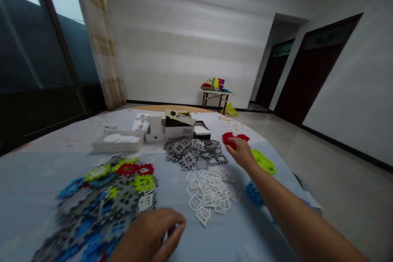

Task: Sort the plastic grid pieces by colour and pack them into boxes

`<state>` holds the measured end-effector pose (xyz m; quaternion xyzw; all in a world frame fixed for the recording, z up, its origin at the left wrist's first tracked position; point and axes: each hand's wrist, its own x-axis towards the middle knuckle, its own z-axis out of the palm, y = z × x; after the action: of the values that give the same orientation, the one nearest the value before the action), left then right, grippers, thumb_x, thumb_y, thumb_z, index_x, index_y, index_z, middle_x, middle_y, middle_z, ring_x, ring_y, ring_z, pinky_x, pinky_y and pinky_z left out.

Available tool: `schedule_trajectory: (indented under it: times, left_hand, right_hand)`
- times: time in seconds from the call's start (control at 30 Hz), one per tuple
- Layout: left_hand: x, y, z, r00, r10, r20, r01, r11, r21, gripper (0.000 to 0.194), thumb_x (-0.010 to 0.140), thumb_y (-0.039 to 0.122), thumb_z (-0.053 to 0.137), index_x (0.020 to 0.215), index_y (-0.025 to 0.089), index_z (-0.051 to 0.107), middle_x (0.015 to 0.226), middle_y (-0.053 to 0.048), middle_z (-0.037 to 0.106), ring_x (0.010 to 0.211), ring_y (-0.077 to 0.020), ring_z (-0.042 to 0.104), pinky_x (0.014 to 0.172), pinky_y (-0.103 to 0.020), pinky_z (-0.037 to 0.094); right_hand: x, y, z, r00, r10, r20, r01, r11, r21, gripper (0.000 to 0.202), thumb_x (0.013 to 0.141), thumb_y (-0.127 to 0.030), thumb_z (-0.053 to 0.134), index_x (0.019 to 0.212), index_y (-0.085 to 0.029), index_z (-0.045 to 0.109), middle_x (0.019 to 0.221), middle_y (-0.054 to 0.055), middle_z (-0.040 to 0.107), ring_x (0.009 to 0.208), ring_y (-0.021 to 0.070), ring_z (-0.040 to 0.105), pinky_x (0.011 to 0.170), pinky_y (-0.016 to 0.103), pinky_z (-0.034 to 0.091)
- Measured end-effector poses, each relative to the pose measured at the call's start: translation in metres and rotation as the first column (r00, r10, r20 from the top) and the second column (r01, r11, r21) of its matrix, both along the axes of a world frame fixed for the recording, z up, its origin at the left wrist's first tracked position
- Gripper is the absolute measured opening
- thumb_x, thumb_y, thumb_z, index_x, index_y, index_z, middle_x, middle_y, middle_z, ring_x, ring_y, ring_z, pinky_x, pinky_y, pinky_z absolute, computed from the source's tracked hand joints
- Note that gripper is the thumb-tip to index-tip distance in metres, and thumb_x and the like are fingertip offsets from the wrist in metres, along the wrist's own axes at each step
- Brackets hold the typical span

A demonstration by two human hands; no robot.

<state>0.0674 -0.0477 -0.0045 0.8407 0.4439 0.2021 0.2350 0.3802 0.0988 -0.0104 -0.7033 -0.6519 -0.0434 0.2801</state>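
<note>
A white wall (184,41) stands behind everything, and before it spreads a big table (172,190) with a rounded edge, its near part covered in pale blue. The largest thing on it is a mixed heap (119,198) at the left, where grey, blue, lime, red and white toothed pieces overlap, its near end blurred. Beyond its far side sits a shallow white tray (118,146), and to the right of that are several small boxes (179,132), one tilted on top of another. A pile of grey pieces (196,153) lies just in front of the boxes, and nearer still is a loose spread of white lattice pieces (210,192). The left hand (153,233) is close by the near edge of the mixed heap, fingers loosely curled; nothing shows between thumb and forefinger, but the palm is hidden, so whether it holds anything cannot be told. The right hand (242,152) reaches to the red pieces (228,136) at the far right, its fingertips over them; whether they grip one or merely touch cannot be told. Lime pieces (264,162) lie beside that forearm, and a smaller visible patch of blue pieces (253,193) sits nearer, partly behind it.
</note>
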Motion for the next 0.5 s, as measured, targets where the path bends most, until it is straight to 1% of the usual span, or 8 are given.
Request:
schedule_trajectory:
  times: [0.07,0.17,0.23,0.3,0.37,0.4,0.47,0.5]
  left_hand:
    - [-0.014,0.005,0.018,0.993,0.108,0.042,-0.110,0.993,0.050,0.032,0.081,0.044,0.042,0.086,0.027,0.068,0.085,-0.003,0.070,0.079,-0.0178,0.062,0.073,-0.024,0.045]
    - [-0.041,0.018,0.034,0.953,0.290,0.083,-0.300,0.944,0.136,0.034,0.079,0.047,0.044,0.090,0.024,0.067,0.090,-0.003,0.070,0.082,-0.0184,0.061,0.074,-0.024,0.044]
    - [-0.061,0.028,0.041,0.902,0.422,0.090,-0.432,0.885,0.175,0.038,0.078,0.051,0.044,0.093,0.023,0.066,0.091,-0.002,0.070,0.082,-0.0188,0.061,0.074,-0.024,0.044]
    - [-0.083,0.038,0.045,0.822,0.561,0.098,-0.569,0.803,0.178,0.042,0.077,0.054,0.044,0.095,0.023,0.065,0.089,0.000,0.070,0.080,-0.0186,0.061,0.071,-0.023,0.043]
    - [-0.109,0.047,0.045,0.758,0.649,0.069,-0.651,0.743,0.158,0.043,0.077,0.053,0.043,0.097,0.021,0.064,0.088,0.001,0.069,0.079,-0.0181,0.061,0.069,-0.023,0.043]
    - [-0.125,0.052,0.042,0.711,0.701,0.052,-0.699,0.698,0.159,0.044,0.078,0.052,0.042,0.099,0.019,0.063,0.088,0.000,0.069,0.079,-0.0178,0.060,0.068,-0.023,0.042]
    - [-0.160,0.065,0.029,0.611,0.791,0.037,-0.781,0.594,0.195,0.046,0.078,0.050,0.041,0.100,0.016,0.063,0.087,-0.002,0.069,0.077,-0.0175,0.060,0.066,-0.023,0.042]
    - [-0.178,0.072,0.021,0.574,0.818,0.037,-0.803,0.555,0.217,0.048,0.078,0.050,0.041,0.101,0.014,0.062,0.088,-0.002,0.069,0.077,-0.0170,0.060,0.066,-0.023,0.043]
  right_hand:
    - [-0.021,-0.013,-0.008,0.986,0.163,-0.028,-0.161,0.985,0.067,0.029,0.079,-0.032,0.055,0.104,-0.020,0.062,0.109,0.007,0.062,0.105,0.0220,0.051,0.089,0.035,0.037]
    - [-0.054,-0.034,-0.016,0.930,0.364,-0.045,-0.355,0.925,0.137,0.024,0.078,-0.028,0.056,0.100,-0.020,0.063,0.106,0.007,0.063,0.103,0.0222,0.051,0.088,0.037,0.037]
    - [-0.072,-0.045,-0.016,0.905,0.423,-0.047,-0.412,0.899,0.145,0.024,0.078,-0.026,0.056,0.101,-0.020,0.062,0.106,0.008,0.062,0.103,0.0223,0.050,0.089,0.038,0.037]
    - [-0.086,-0.054,-0.014,0.891,0.451,-0.050,-0.440,0.887,0.142,0.024,0.079,-0.025,0.055,0.101,-0.020,0.062,0.105,0.008,0.062,0.103,0.0220,0.050,0.089,0.038,0.036]
    - [-0.095,-0.060,-0.012,0.884,0.464,-0.057,-0.454,0.881,0.136,0.022,0.079,-0.024,0.056,0.100,-0.020,0.062,0.105,0.007,0.062,0.102,0.0216,0.050,0.089,0.038,0.036]
    - [-0.098,-0.062,-0.011,0.881,0.468,-0.061,-0.458,0.879,0.133,0.022,0.079,-0.023,0.056,0.099,-0.020,0.062,0.104,0.007,0.062,0.102,0.0215,0.050,0.089,0.038,0.036]
    - [-0.103,-0.064,-0.010,0.878,0.474,-0.068,-0.463,0.877,0.128,0.021,0.078,-0.023,0.057,0.098,-0.020,0.063,0.103,0.007,0.062,0.101,0.0212,0.050,0.088,0.038,0.037]
    - [-0.105,-0.065,-0.010,0.876,0.476,-0.073,-0.465,0.876,0.127,0.021,0.078,-0.022,0.057,0.098,-0.020,0.063,0.102,0.007,0.062,0.101,0.0210,0.050,0.088,0.037,0.037]
